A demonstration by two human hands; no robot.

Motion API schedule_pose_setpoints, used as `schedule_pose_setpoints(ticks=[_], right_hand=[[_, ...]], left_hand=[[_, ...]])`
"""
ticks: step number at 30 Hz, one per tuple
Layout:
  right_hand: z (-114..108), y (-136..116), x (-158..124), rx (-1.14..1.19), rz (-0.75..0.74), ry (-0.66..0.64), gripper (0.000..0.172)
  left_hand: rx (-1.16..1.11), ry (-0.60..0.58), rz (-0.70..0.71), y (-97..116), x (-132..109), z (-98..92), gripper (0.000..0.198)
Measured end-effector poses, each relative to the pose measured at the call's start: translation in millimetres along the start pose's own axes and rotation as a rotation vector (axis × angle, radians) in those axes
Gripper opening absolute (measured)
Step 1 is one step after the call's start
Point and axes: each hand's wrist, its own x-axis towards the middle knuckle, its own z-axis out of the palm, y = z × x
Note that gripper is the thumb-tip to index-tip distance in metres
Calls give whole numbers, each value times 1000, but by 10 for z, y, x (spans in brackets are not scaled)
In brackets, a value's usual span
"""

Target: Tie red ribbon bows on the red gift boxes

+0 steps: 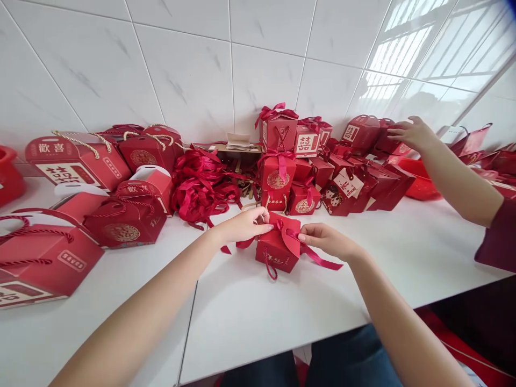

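From my end I saw the small red box point(278, 255) standing near the middle of the white table point(242, 317), its top folded closed, so I could not tell what was in it. A dark-red ribbon point(322, 259) crossed that top, its tails trailing left and right. The right hand point(327, 238) pinched the ribbon between thumb and finger. The left hand point(252, 223) curled over the box's left top edge, close to the knot; I could not tell whether it pinched anything. A twisted cord point(272, 272) hung down the near face.

Just beyond, a stack of red boxes point(278, 174), some with bows, blocked the far side. Left of it stood a low carton point(220, 147) with pale cards point(237, 141); I could not make out what else it held. A heap of loose ribbon point(197, 185) lay farther left, beside large red gift boxes point(133, 223) with rope handles, their contents hidden.

I counted 2 red basins point(419, 181), 1 at the left edge and 1 at far right, where a co-worker's hand point(409, 133) reached over other boxes, the forearm partly covering the basin.
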Motion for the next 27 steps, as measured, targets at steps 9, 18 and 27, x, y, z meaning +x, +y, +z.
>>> schedule_pose_setpoints(ticks=[9,18,27], right_hand=[[12,-60,-73,130,-36,20,37],[-239,-212,-274,-357,-175,259,33],[-208,-204,-325,-820,-624,524,11]], left_hand=[[253,-229,-43,347,-494,-572,4],[267,-130,-154,360,-689,-784,26],[351,232,50,409,-702,-802,11]])
